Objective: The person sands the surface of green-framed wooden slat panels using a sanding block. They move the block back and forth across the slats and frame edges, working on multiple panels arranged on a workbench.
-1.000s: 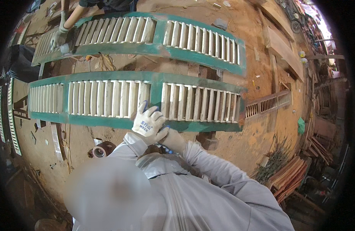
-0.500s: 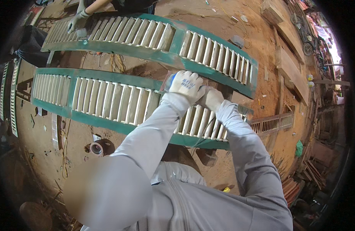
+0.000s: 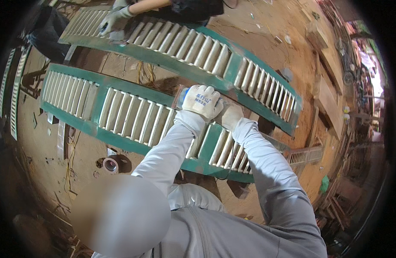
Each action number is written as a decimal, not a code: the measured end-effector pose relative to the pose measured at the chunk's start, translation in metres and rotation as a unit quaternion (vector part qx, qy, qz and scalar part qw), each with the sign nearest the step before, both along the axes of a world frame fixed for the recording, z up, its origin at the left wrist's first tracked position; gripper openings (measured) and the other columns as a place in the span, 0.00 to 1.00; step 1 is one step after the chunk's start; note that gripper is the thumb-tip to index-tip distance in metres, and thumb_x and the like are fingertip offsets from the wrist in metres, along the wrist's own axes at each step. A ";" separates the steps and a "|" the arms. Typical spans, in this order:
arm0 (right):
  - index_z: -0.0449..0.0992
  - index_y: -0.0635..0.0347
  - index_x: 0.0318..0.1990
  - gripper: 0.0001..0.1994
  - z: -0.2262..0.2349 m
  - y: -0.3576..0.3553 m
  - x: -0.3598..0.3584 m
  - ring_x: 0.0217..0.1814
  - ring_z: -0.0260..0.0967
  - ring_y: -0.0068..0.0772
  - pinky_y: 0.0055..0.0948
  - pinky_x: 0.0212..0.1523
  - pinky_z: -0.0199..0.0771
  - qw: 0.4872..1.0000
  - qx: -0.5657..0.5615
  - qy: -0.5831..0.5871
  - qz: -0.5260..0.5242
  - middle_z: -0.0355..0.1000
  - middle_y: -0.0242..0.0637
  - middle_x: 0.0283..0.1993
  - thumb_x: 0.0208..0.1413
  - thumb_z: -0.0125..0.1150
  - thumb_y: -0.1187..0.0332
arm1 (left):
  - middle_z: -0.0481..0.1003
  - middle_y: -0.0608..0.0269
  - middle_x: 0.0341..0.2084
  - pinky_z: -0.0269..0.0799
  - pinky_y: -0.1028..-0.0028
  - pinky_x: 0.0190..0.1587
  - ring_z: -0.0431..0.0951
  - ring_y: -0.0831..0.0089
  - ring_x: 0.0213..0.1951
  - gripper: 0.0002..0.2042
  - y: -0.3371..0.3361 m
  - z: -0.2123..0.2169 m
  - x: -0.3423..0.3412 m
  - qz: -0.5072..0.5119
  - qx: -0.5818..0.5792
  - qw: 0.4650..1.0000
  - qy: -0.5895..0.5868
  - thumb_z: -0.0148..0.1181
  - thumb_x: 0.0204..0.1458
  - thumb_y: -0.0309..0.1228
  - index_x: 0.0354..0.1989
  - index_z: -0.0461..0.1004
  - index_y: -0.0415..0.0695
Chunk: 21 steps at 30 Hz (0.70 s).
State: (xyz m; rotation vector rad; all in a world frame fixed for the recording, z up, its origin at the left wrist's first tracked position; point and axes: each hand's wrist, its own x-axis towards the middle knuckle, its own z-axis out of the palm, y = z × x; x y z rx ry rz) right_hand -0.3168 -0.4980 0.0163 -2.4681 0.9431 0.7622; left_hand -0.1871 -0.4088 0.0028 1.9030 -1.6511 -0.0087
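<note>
Under both my gloved hands is a sander, its brownish flat pad and a bit of blue body (image 3: 180, 97) showing at the left. My left hand (image 3: 202, 102), in a white glove with blue print, wraps over the front of it. Just behind, my right hand (image 3: 230, 116), also gloved, is closed on the rear part, which is mostly hidden. The tool rests along the far rail of the nearer louvred shutter panel (image 3: 120, 141), which has a green frame and pale slats.
Beyond lies a second green louvred panel (image 3: 172, 61), where a co-worker's gloved hand (image 3: 115, 21) presses on a tool. On the floor are yellow cords (image 3: 145, 74) and a round pipe-like piece (image 3: 110, 164). Timber planks (image 3: 329, 101) stand at the right.
My view has turned, so both panels sit further right in it. Both my hands have slid left along the nearer panel's far rail with the sander, uncovering its green cross rail.
</note>
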 end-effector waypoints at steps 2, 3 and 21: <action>0.82 0.49 0.54 0.19 -0.032 0.002 0.018 0.59 0.79 0.48 0.46 0.57 0.79 0.994 -0.024 -0.106 0.019 0.82 0.44 0.55 0.64 0.55 0.51 | 0.81 0.56 0.29 0.77 0.55 0.44 0.83 0.55 0.36 0.12 0.010 0.002 0.030 0.021 -0.003 1.000 -0.005 0.61 0.53 0.41 0.28 0.82 0.47; 0.84 0.50 0.52 0.19 -0.036 0.010 0.037 0.57 0.80 0.50 0.47 0.56 0.79 0.986 -0.028 -0.162 0.031 0.83 0.45 0.53 0.64 0.55 0.51 | 0.81 0.57 0.29 0.77 0.55 0.44 0.83 0.55 0.36 0.11 0.018 0.000 0.048 0.031 0.000 0.999 -0.011 0.61 0.52 0.41 0.28 0.82 0.47; 0.83 0.49 0.58 0.23 0.007 0.095 0.324 0.63 0.79 0.47 0.42 0.61 0.80 0.995 -0.011 -0.067 0.070 0.80 0.43 0.60 0.67 0.53 0.47 | 0.82 0.60 0.36 0.74 0.56 0.50 0.82 0.56 0.44 0.12 0.110 0.007 0.296 0.167 0.073 0.981 -0.060 0.59 0.58 0.43 0.38 0.83 0.50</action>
